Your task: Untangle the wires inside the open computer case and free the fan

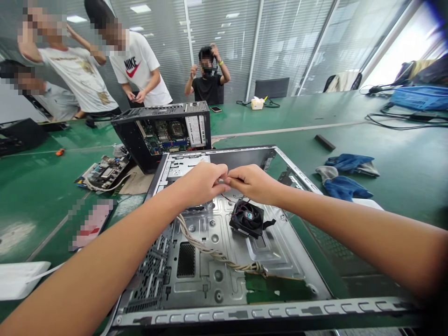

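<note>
An open, stripped computer case lies flat on the green table in front of me. My left hand and my right hand meet above its far half, both pinched closed on a small pale connector or wire end that I cannot make out clearly. A black cooling fan rests loose on the case floor just below my right hand, thin wires leading up from it. A twisted bundle of pale cable runs across the case floor from under my left hand.
A second case with a motherboard stands behind. A loose circuit board lies at left. Blue gloves and a black bar lie at right. Several people stand at the far left and back. A blue basket sits far right.
</note>
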Demonstrator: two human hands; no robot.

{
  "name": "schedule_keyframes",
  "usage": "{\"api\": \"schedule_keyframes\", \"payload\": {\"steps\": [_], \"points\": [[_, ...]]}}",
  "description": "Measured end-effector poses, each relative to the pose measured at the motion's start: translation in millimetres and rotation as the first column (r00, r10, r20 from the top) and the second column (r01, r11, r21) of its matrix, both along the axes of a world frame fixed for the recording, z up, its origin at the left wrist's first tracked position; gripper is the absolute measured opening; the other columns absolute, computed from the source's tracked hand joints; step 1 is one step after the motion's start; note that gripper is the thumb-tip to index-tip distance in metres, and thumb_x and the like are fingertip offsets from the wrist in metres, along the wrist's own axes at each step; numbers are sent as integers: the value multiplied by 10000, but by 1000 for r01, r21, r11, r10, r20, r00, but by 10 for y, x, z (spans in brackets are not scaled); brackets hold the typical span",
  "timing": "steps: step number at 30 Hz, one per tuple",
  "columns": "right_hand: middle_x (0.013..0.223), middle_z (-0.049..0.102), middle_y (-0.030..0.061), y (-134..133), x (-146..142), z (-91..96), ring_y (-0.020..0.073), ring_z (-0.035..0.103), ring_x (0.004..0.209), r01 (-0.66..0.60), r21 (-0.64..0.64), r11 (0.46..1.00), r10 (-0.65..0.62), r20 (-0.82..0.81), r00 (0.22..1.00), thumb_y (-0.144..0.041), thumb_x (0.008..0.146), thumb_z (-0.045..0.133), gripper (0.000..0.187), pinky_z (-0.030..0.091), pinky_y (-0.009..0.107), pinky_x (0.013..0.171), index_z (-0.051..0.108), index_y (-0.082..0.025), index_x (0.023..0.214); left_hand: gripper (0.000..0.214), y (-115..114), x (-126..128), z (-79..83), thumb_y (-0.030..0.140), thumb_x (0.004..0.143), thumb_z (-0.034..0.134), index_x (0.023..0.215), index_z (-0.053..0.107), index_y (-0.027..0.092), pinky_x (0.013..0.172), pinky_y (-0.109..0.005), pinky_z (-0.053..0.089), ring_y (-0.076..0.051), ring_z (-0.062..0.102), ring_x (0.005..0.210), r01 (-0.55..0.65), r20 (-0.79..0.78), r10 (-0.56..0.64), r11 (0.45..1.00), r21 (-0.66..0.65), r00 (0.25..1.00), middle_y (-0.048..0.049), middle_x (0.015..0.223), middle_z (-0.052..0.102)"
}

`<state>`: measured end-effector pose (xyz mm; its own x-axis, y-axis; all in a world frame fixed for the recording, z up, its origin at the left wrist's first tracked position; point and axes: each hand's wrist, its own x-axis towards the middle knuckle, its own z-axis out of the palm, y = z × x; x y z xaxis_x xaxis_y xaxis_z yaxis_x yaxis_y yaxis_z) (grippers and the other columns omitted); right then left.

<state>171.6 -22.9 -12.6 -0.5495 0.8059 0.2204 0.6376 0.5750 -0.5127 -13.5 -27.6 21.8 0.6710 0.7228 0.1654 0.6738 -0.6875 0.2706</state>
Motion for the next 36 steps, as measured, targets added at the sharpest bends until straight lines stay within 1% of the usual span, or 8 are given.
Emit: {"api": "schedule_keyframes", "payload": {"steps": [5,10,15,18,21,23,28,36], "points": [[569,379,-34,8,3,22,103,316,562,-23,-8,1000,23,22,999,-331,870,414,288,241,277,566,468,-192,624,134,-1,12,-2,261,846,528,748,576,184,558,-266,297,-119,472,582,-25,-48,26,999,21,998,10,626,568],[601,445,-33,51,30,4,102,365,582,-46,-98,994,46,-1,999,-328,870,425,251,269,263,583,541,-183,702,194,22,-9,-25,298,880,495,740,575,191,535,-266,278,-124,465,567,-36,-87,40,998,48,995,4,606,546],[626,513,-20,69,52,1,114,430,591,-61,-153,986,66,31,997,-266,839,458,158,316,267,603,572,-181,771,171,30,-44,-46,276,875,486,760,585,198,530,-275,270,-137,466,563,-86,-157,96,994,71,983,-15,615,553],[564,491,-33,56,59,15,120,462,553,-44,-247,968,54,33,998,-253,833,463,133,344,270,589,563,-183,778,181,34,-55,-47,289,876,481,774,601,200,523,-279,262,-138,459,547,-115,-186,133,988,100,974,-21,608,550],[534,486,-40,44,67,27,124,493,513,-42,-361,932,33,-31,999,-231,825,457,112,376,268,554,545,-185,773,181,47,-57,-44,295,870,490,777,617,206,534,-278,275,-145,479,571,-141,-197,161,984,109,967,-24,616,564],[535,494,-39,44,72,30,123,503,501,-54,-400,915,31,-66,997,-221,815,462,96,389,265,535,532,-187,758,180,61,-58,-43,291,865,500,776,632,207,561,-279,299,-150,500,610,-139,-203,160,984,111,966,-28,646,583],[509,495,-48,54,85,25,118,497,486,-69,-407,911,44,-72,996,-210,809,470,94,393,261,517,537,-187,747,190,93,-65,-50,303,854,533,787,676,198,619,-288,329,-155,521,712,-50,-240,90,984,168,966,-45,786,597],[492,482,-55,54,95,16,110,477,474,-76,-401,913,59,-54,997,-212,812,469,108,372,251,500,544,-183,740,182,79,-47,-28,324,856,545,818,694,228,563,-302,268,-173,524,712,-54,-355,114,983,175,928,-43,780,610]]}}
